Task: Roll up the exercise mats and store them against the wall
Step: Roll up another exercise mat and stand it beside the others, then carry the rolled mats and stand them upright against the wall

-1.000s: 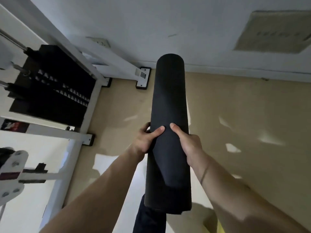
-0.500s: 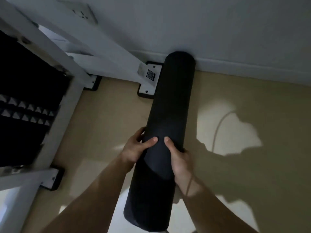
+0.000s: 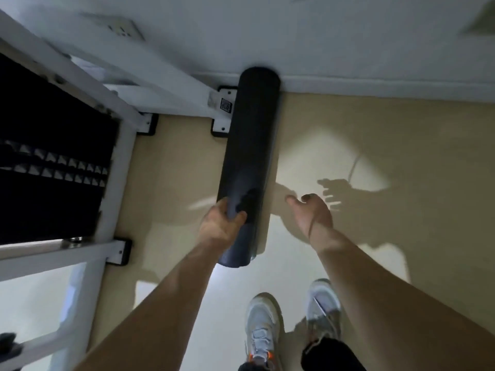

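Observation:
A black rolled-up exercise mat (image 3: 249, 145) stretches from near my hands to the white wall (image 3: 321, 36), its far end against the skirting board. My left hand (image 3: 221, 223) grips the roll's near part from the left, fingers under it and thumb on top. My right hand (image 3: 312, 214) is off the mat, a short way to its right, fingers relaxed and holding nothing. The near end of the roll sits just above the beige floor (image 3: 375, 145).
A white-framed weight machine (image 3: 115, 103) with a black weight stack (image 3: 51, 162) stands at the left, its foot plates (image 3: 223, 124) touching the mat's left side. A wall socket (image 3: 120, 29) is above it. My shoes (image 3: 262, 325) stand below the mat.
My right hand has let go of the mat and moved to the right. The mat's far end has gone lower against the wall. My left hand still holds the roll.

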Tool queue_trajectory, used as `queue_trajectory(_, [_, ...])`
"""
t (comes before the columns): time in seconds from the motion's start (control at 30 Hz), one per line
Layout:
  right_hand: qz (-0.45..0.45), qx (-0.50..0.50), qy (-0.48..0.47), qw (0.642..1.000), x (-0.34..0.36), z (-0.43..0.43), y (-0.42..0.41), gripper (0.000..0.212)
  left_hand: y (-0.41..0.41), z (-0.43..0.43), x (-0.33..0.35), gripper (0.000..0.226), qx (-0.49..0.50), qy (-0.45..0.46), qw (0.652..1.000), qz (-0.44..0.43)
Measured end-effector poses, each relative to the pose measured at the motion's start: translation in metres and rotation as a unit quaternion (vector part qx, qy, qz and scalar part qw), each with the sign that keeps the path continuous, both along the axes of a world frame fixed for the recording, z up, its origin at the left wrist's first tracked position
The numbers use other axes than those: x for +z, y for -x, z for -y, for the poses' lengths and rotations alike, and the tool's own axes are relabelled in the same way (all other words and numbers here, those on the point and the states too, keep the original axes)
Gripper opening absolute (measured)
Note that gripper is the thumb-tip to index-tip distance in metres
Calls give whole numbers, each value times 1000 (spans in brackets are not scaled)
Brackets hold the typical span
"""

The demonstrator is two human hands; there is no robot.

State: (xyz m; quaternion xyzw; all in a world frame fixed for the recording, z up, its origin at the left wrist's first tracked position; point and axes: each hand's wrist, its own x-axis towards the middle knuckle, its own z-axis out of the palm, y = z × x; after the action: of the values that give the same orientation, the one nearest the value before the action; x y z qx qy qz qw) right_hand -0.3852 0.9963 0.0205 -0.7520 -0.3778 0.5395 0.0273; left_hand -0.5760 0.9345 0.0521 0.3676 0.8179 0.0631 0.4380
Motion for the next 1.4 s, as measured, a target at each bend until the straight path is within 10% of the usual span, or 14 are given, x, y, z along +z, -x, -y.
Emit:
queue_trajectory(0.57, [180,-89,-65,977,303,381,-317,53,-290,212,268,54,-355,-8,935,-4])
queue_trajectory(1.03, [198,-448,66,869,299,964,-579,56,-647,627,256,64,-623,-4,782,4])
queue_trajectory(1.4, [129,-587,148,785,167,1168,-691,72,-813,789,114,65,-679,23,731,-56])
